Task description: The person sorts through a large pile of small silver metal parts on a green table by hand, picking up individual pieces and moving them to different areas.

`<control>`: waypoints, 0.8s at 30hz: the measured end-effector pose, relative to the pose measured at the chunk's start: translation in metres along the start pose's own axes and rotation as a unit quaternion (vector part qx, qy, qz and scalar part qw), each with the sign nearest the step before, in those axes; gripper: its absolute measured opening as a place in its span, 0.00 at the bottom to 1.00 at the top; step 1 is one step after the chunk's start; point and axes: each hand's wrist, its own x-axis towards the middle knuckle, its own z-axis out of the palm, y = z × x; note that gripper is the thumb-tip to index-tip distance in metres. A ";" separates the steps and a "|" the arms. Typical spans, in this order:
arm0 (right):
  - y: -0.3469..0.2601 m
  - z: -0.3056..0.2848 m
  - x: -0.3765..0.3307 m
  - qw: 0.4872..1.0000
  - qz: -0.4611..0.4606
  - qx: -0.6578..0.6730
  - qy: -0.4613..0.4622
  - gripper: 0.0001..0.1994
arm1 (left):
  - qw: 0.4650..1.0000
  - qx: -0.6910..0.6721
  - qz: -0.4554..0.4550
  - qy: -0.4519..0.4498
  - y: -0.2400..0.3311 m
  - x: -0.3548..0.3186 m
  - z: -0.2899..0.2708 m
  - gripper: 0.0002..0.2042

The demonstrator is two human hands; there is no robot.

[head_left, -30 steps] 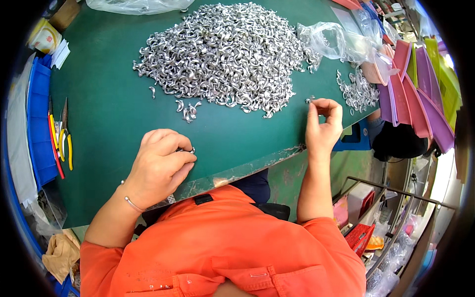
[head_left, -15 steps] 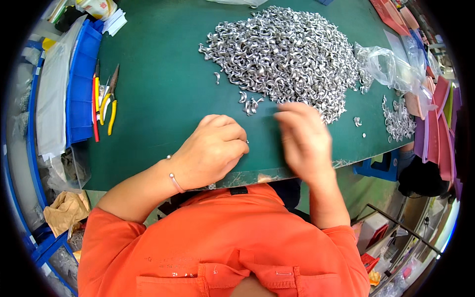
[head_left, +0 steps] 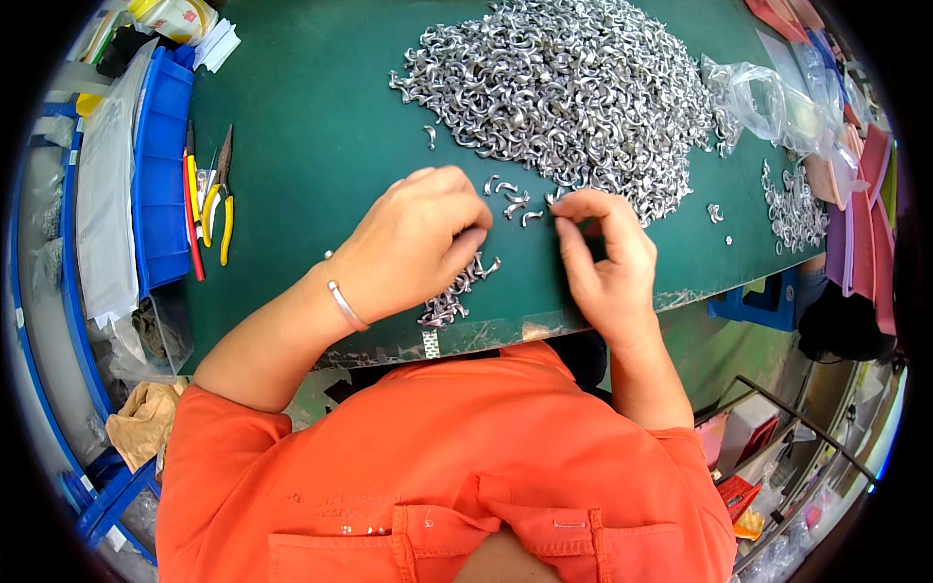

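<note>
A large heap of small curved silvery metal pieces [head_left: 564, 92] covers the far middle of the green table [head_left: 292, 146]. My left hand [head_left: 418, 238] is closed, its fingers curled and turned down, hiding whatever they hold. Below and beside it lies a small cluster of the same pieces [head_left: 449, 303], near the table's front edge. My right hand [head_left: 612, 253] is at the heap's near edge, thumb and forefinger closed in a pinch with a small curved metal piece [head_left: 554, 196] at their tips. Several loose pieces [head_left: 517, 202] lie between the two hands.
Pliers with yellow handles [head_left: 220, 204] and a red-and-yellow tool [head_left: 192, 214] lie at the left beside a blue bin [head_left: 163, 175]. Right of the heap are a clear plastic bag [head_left: 768, 107] and a small group of metal rings [head_left: 797, 209].
My left hand has moved up and slightly left, uncovering the small cluster near the edge. The right hand has slowed from a blur at the heap's edge. Loose pieces have shifted.
</note>
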 end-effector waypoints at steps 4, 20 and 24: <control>0.000 0.012 0.004 0.994 -0.073 -0.079 -0.031 0.13 | 0.999 -0.021 0.001 0.039 0.005 0.009 0.005 0.08; 0.001 0.017 0.003 0.994 -0.084 -0.028 0.060 0.14 | 0.979 -0.152 -0.077 0.112 0.006 0.002 0.012 0.07; 0.001 0.017 0.001 0.992 -0.089 -0.088 0.003 0.12 | 0.982 -0.136 -0.045 0.124 0.001 0.002 0.014 0.07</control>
